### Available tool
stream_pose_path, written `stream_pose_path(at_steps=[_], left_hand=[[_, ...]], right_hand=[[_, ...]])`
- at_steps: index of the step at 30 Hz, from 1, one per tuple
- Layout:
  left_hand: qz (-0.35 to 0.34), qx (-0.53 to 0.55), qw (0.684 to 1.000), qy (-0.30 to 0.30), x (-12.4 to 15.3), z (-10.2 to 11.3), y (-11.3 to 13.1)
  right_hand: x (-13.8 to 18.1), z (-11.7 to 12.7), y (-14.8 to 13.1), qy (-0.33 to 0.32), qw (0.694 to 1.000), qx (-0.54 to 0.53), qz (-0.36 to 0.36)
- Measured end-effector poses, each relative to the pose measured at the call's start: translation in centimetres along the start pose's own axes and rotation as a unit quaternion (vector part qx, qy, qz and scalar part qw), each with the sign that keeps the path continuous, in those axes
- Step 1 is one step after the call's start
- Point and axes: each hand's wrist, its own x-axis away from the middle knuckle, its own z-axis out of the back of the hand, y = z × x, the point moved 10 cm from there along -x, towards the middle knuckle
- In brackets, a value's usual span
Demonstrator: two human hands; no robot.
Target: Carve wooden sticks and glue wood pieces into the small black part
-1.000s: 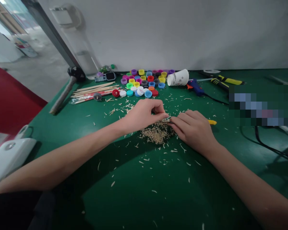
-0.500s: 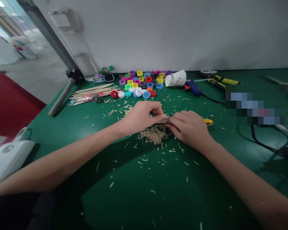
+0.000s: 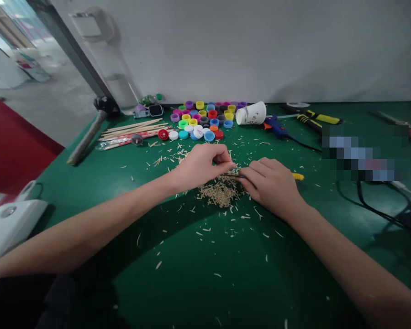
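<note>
While little has shifted since a second ago, a thin stick (image 3: 233, 175) is pinched by both hands, left hand (image 3: 200, 165) at 9 o'clock, right hand (image 3: 272, 185) at 3, above the shavings (image 3: 221, 193).

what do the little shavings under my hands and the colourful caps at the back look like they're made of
Shavings: probably wood or bamboo, pale tan, matte, splintery slivers like the sticks nearby. Caps: likely plastic, with bright solid colours, smooth and slightly glossy.
</note>
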Motion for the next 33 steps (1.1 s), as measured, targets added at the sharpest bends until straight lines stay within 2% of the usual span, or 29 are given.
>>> stream_pose_path(at_steps=[4,11,17,25,33], left_hand=[[-0.004,-0.007,1.0,-0.021,0.1,-0.3,0.4],[0.012,0.004,1.0,-0.009,-0.2,0.1,-0.7],[0.006,-0.002,1.0,-0.008,0.0,-0.1,-0.1],[-0.004,0.003,1.0,-0.006,0.2,-0.2,0.2],[-0.005,0.002,1.0,-0.011,0.1,-0.2,0.1]], right_hand=[[-0.1,-0.9,-0.2,-0.03,0.999,-0.027,0.011],[0.3,0.3,0.5,0.015,0.999,-0.017,-0.025],[0.4,0.7,0.3,0.03,0.999,-0.008,-0.017],[0.3,-0.4,0.5,-0.004,1.0,-0.015,-0.025],[0.4,-0.1,0.4,0.007,1.0,-0.018,-0.019]])
